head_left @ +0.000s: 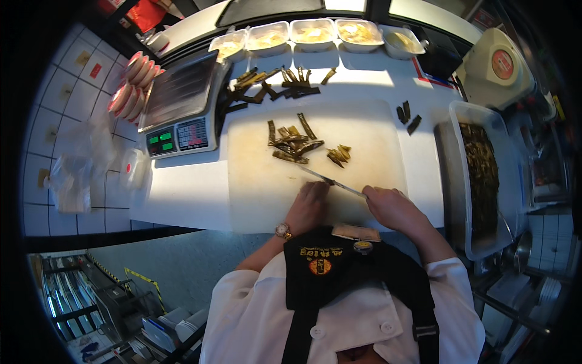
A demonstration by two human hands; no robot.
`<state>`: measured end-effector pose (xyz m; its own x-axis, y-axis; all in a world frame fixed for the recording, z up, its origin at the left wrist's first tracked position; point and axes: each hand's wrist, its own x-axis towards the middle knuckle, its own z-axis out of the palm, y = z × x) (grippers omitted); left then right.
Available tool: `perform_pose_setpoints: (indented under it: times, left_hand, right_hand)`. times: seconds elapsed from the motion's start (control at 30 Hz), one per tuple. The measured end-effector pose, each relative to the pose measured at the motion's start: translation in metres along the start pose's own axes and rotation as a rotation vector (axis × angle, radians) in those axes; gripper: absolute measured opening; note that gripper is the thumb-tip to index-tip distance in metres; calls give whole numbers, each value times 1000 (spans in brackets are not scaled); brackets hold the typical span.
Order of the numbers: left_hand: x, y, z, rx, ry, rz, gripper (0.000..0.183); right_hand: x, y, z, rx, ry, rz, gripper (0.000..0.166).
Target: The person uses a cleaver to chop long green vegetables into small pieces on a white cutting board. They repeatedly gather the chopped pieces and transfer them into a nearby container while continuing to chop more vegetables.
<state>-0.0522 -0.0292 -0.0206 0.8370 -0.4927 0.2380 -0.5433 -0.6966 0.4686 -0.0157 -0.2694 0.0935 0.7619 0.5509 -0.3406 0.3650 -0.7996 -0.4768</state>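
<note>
On a white cutting board [259, 191] my right hand [388, 207] grips the handle of a knife [348, 188], whose blade points up and to the left. My left hand [311, 202], with a watch at the wrist, rests on the board with its fingertips at a small dark piece [326, 179] beside the blade. Whether those fingers pinch it I cannot tell. Beyond the knife lies a loose pile of dark green-brown vegetable strips [293, 144], with a small cluster of short cut pieces [339, 155] to its right.
More strips [295, 86] lie behind the board, and a few [408, 117] to its right. A digital scale [182, 104] stands at the left. Filled plastic tubs [313, 34] line the back. A deep clear bin [459, 182] of dark vegetables is at the right. A person in red is at the far upper left.
</note>
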Motion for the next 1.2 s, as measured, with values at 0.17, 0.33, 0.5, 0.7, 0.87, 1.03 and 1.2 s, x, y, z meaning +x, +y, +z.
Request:
perform_pose_setpoints:
  times: [0.17,0.33,0.5,0.7,0.87,1.03,1.2]
  left_hand:
    - [-1,-6,5,104,205,74,44]
    - [2,7,-3,117,45,-72,50]
    - [4,7,-2,147,55,-66,49]
    - [6,8,3,91,51,-146,46]
    - [0,-9,4,142,24,-53,46]
    - [-4,-18,4,245,16,-44,45]
    - [-14,-37,12,146,129,-17,38]
  right_hand:
    - [6,-6,-6,-136,-20,-36,13]
    - [11,-6,-9,-276,-28,-139,11]
    - [22,-3,0,-264,2,-168,10]
    - [38,-7,7,-185,8,-96,13]
    - [36,-3,13,-123,85,-99,16]
    - [34,-7,13,-100,133,-65,16]
    - [34,6,16,36,192,-94,13]
